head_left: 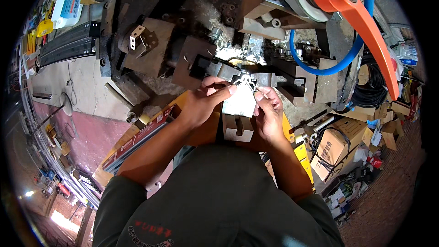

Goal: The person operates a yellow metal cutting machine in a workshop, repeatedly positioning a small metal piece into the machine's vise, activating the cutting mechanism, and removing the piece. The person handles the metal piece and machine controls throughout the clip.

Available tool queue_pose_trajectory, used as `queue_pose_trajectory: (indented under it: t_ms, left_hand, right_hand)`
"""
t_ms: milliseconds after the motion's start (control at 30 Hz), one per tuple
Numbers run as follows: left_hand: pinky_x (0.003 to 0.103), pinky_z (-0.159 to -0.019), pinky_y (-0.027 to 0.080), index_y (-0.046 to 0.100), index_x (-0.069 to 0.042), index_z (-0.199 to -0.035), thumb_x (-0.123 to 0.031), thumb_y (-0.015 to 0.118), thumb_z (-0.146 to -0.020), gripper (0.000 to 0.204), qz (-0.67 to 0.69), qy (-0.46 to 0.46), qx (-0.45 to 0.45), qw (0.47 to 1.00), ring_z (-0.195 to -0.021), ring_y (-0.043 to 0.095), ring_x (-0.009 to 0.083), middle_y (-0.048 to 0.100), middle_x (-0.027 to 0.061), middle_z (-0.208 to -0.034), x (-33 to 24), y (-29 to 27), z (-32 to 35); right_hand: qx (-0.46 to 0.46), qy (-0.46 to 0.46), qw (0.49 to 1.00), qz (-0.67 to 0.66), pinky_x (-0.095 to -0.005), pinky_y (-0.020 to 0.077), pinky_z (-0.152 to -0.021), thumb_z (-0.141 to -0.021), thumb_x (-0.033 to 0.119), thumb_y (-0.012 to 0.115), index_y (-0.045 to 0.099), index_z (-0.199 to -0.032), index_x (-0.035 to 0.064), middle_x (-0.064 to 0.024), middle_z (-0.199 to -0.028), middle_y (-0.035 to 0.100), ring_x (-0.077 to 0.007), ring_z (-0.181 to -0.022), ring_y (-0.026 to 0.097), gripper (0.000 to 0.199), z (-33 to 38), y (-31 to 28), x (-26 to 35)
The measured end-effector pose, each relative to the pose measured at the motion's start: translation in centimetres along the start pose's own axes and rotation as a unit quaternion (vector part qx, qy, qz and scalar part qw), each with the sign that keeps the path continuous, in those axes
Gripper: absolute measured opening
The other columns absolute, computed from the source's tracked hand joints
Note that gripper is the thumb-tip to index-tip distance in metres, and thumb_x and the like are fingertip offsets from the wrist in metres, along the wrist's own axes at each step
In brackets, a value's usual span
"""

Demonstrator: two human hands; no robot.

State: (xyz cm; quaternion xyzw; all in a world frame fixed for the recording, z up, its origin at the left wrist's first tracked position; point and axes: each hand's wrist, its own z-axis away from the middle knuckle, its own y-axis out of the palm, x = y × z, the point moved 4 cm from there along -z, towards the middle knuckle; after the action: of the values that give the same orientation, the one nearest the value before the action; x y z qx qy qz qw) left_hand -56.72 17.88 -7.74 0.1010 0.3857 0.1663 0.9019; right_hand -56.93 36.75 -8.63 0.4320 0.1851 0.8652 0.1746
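Note:
A short piece of bright silvery metal profile (239, 102) lies between my two hands, its shaped end pointing away from me. My left hand (205, 102) is closed on its left side, the thumb laid along the upper edge. On the opposite side my right hand (269, 111) pinches it with thumb and fingertips. The far end meets dark metal tooling, and I cannot tell whether it touches or sits in it. Just nearer to me is a slotted steel block (238, 129), partly under the piece.
An orange lever handle (359, 25) and a blue hose (330, 70) stand at the upper right. Left of the tooling, a small perforated bracket (136, 37) rests on a metal block. A cardboard box (333, 150) is at right, a white jug (68, 8) at far left.

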Motion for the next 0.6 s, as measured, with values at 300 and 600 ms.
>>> queue_pose_trajectory:
  t_ms: [300,600]
  left_hand:
    - [0.022,-0.077,0.050,0.064,0.001,-0.107,-0.007,0.077,-0.086,0.026,0.035,0.037,0.029,0.998,-0.085,0.060,0.0080,0.065,0.0016,-0.092,0.1,-0.1,0.2]
    - [0.021,-0.065,0.042,0.054,-0.002,-0.124,-0.016,0.083,-0.082,0.053,-0.138,0.153,0.063,0.977,-0.074,0.048,0.0029,0.054,-0.0023,-0.082,1.0,-0.7,0.9]
  right_hand:
    - [-0.014,-0.037,0.999,0.002,-0.0204,0.0366,-0.060,-0.091,0.002,0.064,0.063,-0.115,0.0005,0.0006,-0.086,0.062,-0.0045,-0.066,0.046,0.024,0.6,0.7,0.4]
    - [-0.016,-0.006,0.999,-0.032,-0.0216,0.0380,-0.068,-0.092,0.005,0.063,0.062,-0.119,-0.0063,0.0012,-0.082,0.059,-0.0068,-0.071,0.046,0.029,1.5,0.7,1.0]
